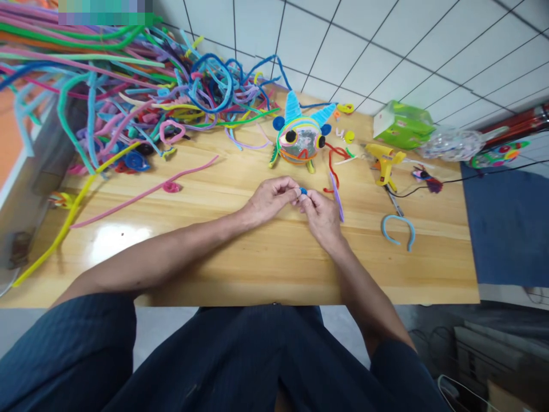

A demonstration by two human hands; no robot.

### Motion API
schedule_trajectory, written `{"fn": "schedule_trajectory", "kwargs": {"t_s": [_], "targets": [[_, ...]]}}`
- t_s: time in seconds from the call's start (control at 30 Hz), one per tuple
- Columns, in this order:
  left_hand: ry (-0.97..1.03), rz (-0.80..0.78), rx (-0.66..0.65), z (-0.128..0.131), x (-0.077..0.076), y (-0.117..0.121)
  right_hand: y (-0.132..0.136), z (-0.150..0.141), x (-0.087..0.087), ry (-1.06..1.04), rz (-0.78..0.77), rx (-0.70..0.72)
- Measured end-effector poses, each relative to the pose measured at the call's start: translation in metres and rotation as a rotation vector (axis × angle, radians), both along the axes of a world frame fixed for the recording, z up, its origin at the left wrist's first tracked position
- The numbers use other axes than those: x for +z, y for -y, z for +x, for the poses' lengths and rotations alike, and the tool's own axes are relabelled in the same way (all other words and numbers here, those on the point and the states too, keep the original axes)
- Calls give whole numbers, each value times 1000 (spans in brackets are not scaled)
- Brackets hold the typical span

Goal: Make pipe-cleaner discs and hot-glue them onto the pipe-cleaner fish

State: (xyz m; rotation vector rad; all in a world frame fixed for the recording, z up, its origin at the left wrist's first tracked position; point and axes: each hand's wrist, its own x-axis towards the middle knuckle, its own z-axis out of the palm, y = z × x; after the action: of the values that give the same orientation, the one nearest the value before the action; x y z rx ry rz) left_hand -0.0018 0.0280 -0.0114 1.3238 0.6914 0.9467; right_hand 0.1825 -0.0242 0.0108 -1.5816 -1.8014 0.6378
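Observation:
Between my fingertips, over the middle of the wooden table, is a small blue coil of pipe cleaner. My left hand pinches it from one side, and my right hand pinches it from the other. Just beyond stands a figure wrapped in pipe cleaners, with light-blue pointed ears, black-and-yellow eyes and dark-blue balls at its sides. A purple strip lies beside my right hand, close to a bent red pipe cleaner.
A large heap of coloured pipe cleaners fills the back left. Pink and yellow lengths lie at left. At right are a yellow glue gun with a cord, scissors, a light-blue curved piece and a green box.

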Motion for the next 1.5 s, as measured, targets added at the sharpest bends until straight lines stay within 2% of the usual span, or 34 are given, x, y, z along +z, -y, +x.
{"fn": "schedule_trajectory", "kwargs": {"t_s": [0.4,0.5,0.67,0.9,1.17,1.4,1.5], "targets": [[-143,76,68,1,2,8,1,1,-4,71,43,44],[-205,111,78,-1,1,7,0,3,-4,-25,12,47],[-252,148,68,-2,3,7,-1,3,-8,-294,-77,-43],[-280,214,19,-2,6,9,-3,3,-10,-229,-43,-65],[-311,219,9,-2,4,7,-4,9,-18,-398,-55,-57],[-319,341,2,-2,4,10,-8,8,-21,-563,-200,-99],[-328,335,6,-2,6,11,-7,8,-21,-588,-182,-107]]}}
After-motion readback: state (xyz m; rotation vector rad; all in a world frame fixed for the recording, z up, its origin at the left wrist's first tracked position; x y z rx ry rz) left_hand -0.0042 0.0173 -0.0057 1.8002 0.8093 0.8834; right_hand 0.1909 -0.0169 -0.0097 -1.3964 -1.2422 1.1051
